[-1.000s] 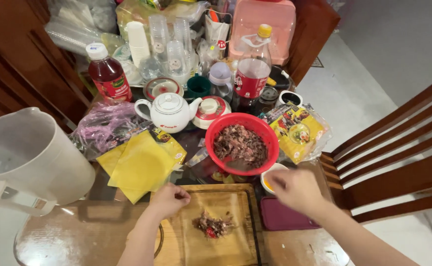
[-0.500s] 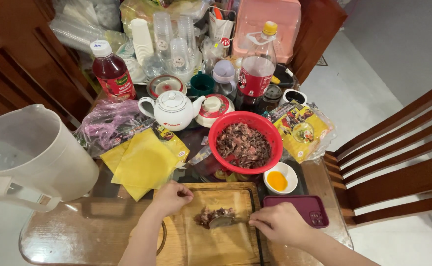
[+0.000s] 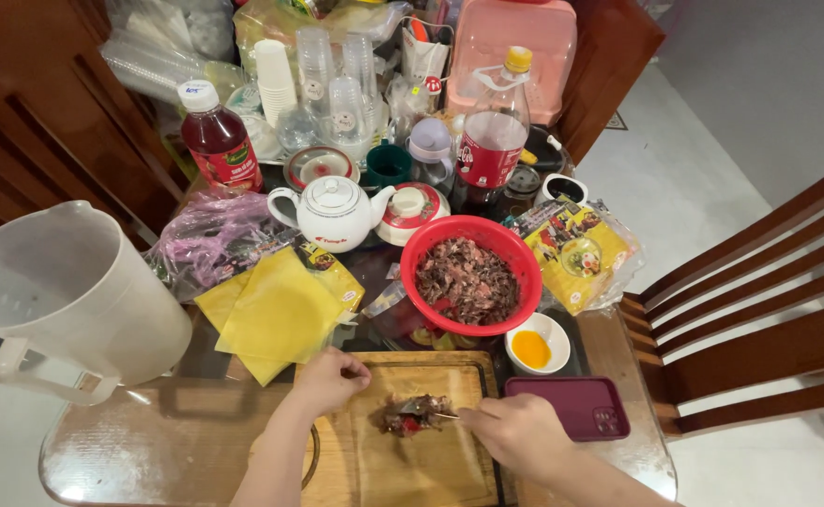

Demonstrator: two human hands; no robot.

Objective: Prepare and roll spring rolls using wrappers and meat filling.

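A small heap of dark minced filling [image 3: 408, 414] sits on a thin translucent wrapper [image 3: 421, 441] spread over my wooden cutting board [image 3: 393, 469]. My right hand [image 3: 515, 434] is closed around a spoon [image 3: 431, 407] whose tip lies on the heap. My left hand [image 3: 329, 380] is loosely curled, fingertips pressing the wrapper's upper left edge, gripping nothing. As I judge it, this wrapper is filled but not yet folded, and the red bowl [image 3: 471, 274] just beyond the board is well stocked with filling, so much is left. Beside it are a small white dish of yellow liquid [image 3: 536, 345], a dark red phone [image 3: 573, 407] and yellow wrapper packets [image 3: 279, 310]. The glossy wooden counter [image 3: 149, 441] is crowded with a teapot [image 3: 334, 214], bottles, stacked cups and a white jug [image 3: 65, 291]; wooden chairs [image 3: 759, 310] stand around it.
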